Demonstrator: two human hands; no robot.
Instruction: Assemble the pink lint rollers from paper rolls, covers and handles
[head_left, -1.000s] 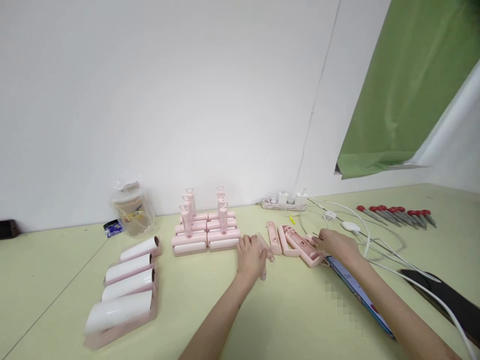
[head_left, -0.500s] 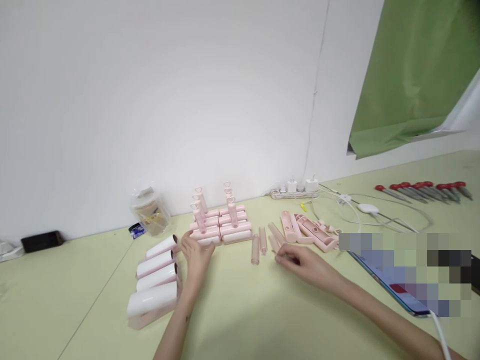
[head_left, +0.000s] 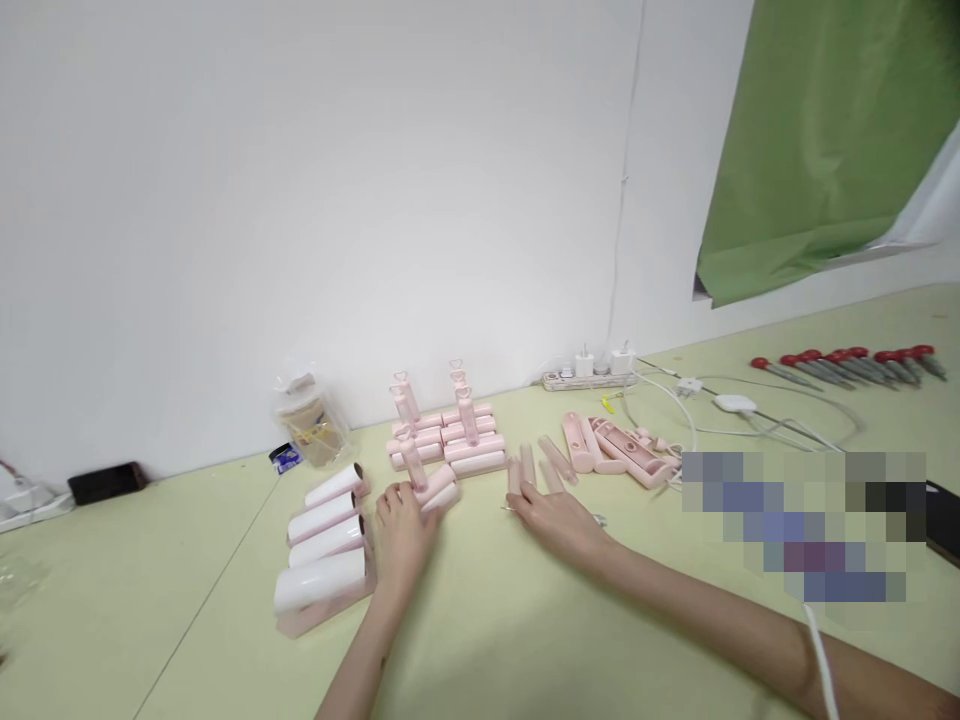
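Observation:
My left hand (head_left: pixel 405 530) is closed on a pink lint roller (head_left: pixel 433 488) with a heart-topped handle, lifted off the near corner of a stack of pink lint rollers (head_left: pixel 450 440). My right hand (head_left: pixel 551 515) lies on the green table (head_left: pixel 525 620), fingers spread over several loose translucent pink tubes (head_left: pixel 536 468). A row of white paper refill rolls (head_left: pixel 326 545) in pink holders lies just left of my left hand. Pink roller shells (head_left: pixel 615 450) lie to the right of the tubes.
A bagged cup (head_left: pixel 309 425) and a power strip (head_left: pixel 589 375) with white cables (head_left: pixel 750 420) stand along the wall. Red-handled screwdrivers (head_left: pixel 855 362) lie far right. A dark device (head_left: pixel 105 480) sits at the left. A blurred patch covers an object at the right.
My left hand moved from the refill rolls to the stack and took hold of a pink lint roller. My right hand slid left and flattened onto the loose tubes.

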